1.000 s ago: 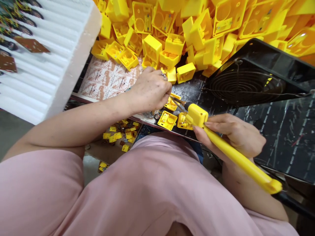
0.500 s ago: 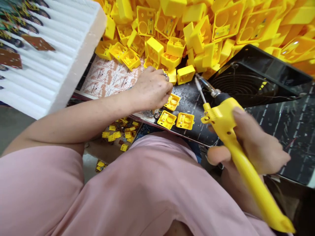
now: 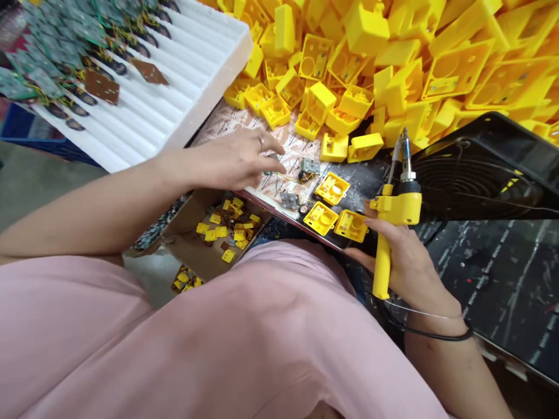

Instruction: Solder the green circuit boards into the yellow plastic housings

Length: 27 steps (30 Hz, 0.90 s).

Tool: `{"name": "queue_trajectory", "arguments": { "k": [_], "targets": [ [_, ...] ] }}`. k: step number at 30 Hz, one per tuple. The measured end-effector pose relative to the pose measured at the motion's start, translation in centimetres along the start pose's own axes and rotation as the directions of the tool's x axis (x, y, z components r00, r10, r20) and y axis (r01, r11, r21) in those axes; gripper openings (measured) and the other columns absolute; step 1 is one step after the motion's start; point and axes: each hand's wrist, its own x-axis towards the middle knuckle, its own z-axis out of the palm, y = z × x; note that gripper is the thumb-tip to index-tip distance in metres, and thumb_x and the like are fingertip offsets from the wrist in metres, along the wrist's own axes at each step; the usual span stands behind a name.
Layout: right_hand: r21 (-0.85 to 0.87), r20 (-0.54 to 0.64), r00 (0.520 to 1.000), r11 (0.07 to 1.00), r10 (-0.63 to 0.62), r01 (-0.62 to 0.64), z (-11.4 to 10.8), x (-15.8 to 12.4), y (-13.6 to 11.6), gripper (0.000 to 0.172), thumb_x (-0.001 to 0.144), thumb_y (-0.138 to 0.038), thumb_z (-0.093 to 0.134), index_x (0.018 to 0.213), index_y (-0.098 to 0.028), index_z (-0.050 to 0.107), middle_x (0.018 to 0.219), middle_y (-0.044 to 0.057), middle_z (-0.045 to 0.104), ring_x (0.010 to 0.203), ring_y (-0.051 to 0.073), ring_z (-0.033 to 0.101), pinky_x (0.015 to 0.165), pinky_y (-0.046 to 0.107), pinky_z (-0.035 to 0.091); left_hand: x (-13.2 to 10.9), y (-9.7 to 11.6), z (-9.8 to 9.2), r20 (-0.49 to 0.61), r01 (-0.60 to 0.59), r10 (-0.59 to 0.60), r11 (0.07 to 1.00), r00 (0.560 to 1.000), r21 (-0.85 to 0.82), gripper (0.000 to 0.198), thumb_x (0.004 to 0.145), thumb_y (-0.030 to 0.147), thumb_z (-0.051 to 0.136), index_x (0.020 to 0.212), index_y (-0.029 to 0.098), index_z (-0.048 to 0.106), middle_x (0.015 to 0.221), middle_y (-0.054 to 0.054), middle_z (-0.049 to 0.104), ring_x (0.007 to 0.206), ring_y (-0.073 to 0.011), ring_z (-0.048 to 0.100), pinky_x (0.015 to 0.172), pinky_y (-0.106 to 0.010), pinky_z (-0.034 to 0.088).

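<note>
My right hand (image 3: 404, 250) is closed round a yellow soldering gun (image 3: 384, 250), whose metal tip points up and away from me. My left hand (image 3: 240, 157) hovers over the printed paper (image 3: 262, 183), fingers apart; a small part lies partly hidden under its fingertips. To its right are a small circuit board (image 3: 311, 166) with wires and a dark board (image 3: 289, 201) with a round speaker (image 3: 303, 208). Three open yellow cases lie close by: one at the back (image 3: 332, 188), one at the front (image 3: 321, 219), and one (image 3: 351, 226) beside my right hand.
A large heap of yellow cases (image 3: 393, 52) fills the back. White ridged foam (image 3: 205, 70) at left carries rows of boards with speakers. A black fan (image 3: 463, 163) stands at right. Below the table edge sits a cardboard box (image 3: 187, 233) with small yellow pieces.
My left hand has drawn back leftward and its fingers have spread, uncovering boards on the paper. My right hand has brought the soldering gun more upright, nearer the cases. The camera view has shifted left.
</note>
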Motion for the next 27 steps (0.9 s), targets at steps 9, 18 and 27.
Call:
{"name": "queue_trajectory", "arguments": {
  "k": [9,18,27],
  "targets": [
    [-0.032,-0.055,0.997,0.997,0.062,-0.064,1.0,-0.7,-0.5,0.086,0.08,-0.013,0.089,0.154,-0.026,0.047,0.132,0.021,0.074,0.114,0.037,0.077,0.094,0.043,0.069,-0.8,-1.4,4.2,-0.035,-0.177,0.174,0.976,0.984,-0.13,0.031,0.103,0.037,0.048,0.091,0.022,0.072,0.134,-0.01,0.072,0.138,-0.0283,0.061,0.118,-0.046,0.048],
    [-0.165,-0.17,0.983,0.981,0.074,-0.102,2.6,-0.2,-2.0,0.075,0.084,-0.018,0.086,0.15,-0.024,0.05,0.121,0.015,0.078,0.106,0.031,0.08,0.089,0.039,0.067,0.5,2.0,3.1,-0.407,0.028,-0.337,0.798,0.849,-0.602,0.015,0.1,0.037,0.057,0.097,0.023,0.061,0.107,-0.01,0.08,0.102,-0.0195,0.076,0.095,-0.036,0.06],
    [-0.164,-0.341,0.939,0.98,0.052,-0.114,0.9,0.8,-3.0,0.036,0.09,-0.039,0.084,0.12,-0.027,0.07,0.079,-0.003,0.078,0.066,0.017,0.074,0.069,0.028,0.061,5.4,7.2,4.2,-0.216,-0.074,0.043,0.988,0.975,-0.138,0.026,0.098,0.027,0.049,0.092,0.021,0.073,0.082,-0.002,0.076,0.08,-0.0195,0.069,0.102,-0.044,0.049]
  ]
}}
